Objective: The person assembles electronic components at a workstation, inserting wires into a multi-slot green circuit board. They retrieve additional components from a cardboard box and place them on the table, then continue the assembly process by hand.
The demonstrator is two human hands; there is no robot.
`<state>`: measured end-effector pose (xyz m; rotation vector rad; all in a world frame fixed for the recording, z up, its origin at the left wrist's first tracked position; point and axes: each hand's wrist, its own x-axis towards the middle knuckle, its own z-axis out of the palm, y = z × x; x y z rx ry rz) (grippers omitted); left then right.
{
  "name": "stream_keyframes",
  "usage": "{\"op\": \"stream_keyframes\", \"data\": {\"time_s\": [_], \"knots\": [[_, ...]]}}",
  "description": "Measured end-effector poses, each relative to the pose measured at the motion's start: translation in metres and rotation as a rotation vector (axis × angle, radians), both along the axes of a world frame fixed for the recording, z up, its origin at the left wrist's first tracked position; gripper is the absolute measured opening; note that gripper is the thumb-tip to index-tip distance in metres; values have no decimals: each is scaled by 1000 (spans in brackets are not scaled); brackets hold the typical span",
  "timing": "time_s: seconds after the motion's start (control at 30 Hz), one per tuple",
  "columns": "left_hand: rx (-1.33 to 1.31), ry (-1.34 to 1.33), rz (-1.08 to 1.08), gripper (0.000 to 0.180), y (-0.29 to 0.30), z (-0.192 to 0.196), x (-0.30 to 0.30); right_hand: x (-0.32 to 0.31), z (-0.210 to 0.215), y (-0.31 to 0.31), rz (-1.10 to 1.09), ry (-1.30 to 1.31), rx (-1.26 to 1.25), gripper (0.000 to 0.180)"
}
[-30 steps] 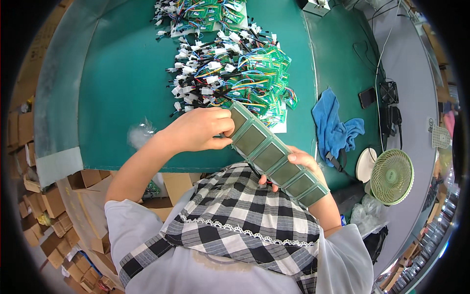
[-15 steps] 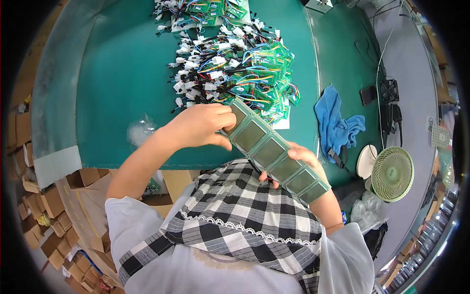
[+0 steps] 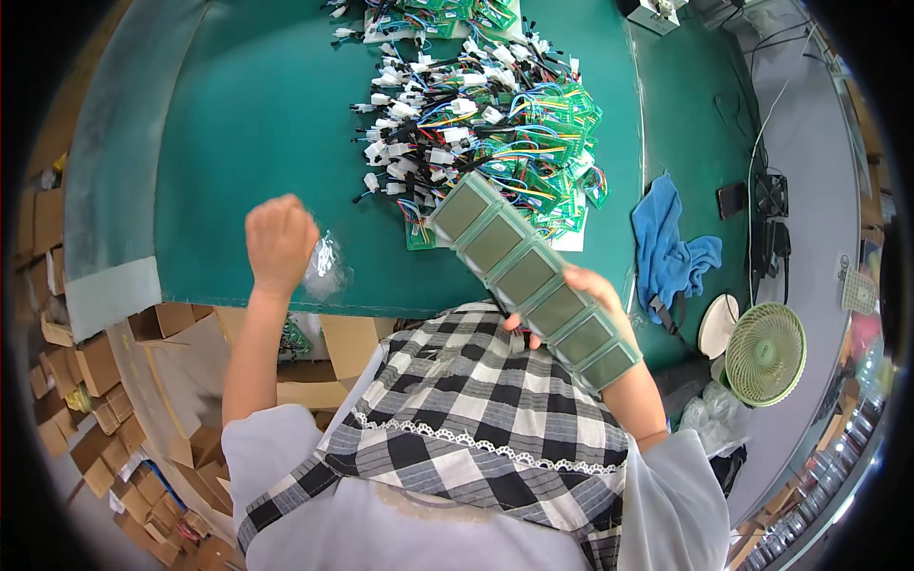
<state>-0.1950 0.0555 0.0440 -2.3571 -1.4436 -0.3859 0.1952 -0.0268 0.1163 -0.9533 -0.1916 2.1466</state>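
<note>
head view: right hand [image 3: 596,288] pinches a long green strip of square grey panels [image 3: 528,274] across its palm, probably stiff, fragile, best edge-held; left hand [image 3: 282,240] fisted, any contents hidden.

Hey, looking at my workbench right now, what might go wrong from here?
Only your right hand holds the long strip of grey rectangular panels with green frames, near its middle, so it might tip or slip.

The strip's far end overlaps the heap of green circuit boards with coloured wires in this view; if they touch, it could snag a wire.

Your left hand is beside the crumpled clear plastic near the table's edge, and might knock it off.
</note>
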Motion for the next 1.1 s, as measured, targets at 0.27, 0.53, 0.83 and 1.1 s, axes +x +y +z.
{"op": "stream_keyframes", "data": {"time_s": [0.27, 0.53, 0.83, 1.1], "knots": [[-795, -91, -239, 21, -17, -35, 13, -3, -10, 4, -55, 86, 0, 63], [-602, -282, -901, 38, 10, 49, 166, -18, -16, 11, 35, 73, -71, 52], [-625, -317, -841, 22, 1, 46, 148, -13, -32, 18, 295, 171, 99, 65], [-118, -400, 748, 75, -50, -120, -81, 16, -8, 3, 154, 377, 214, 82]]}}
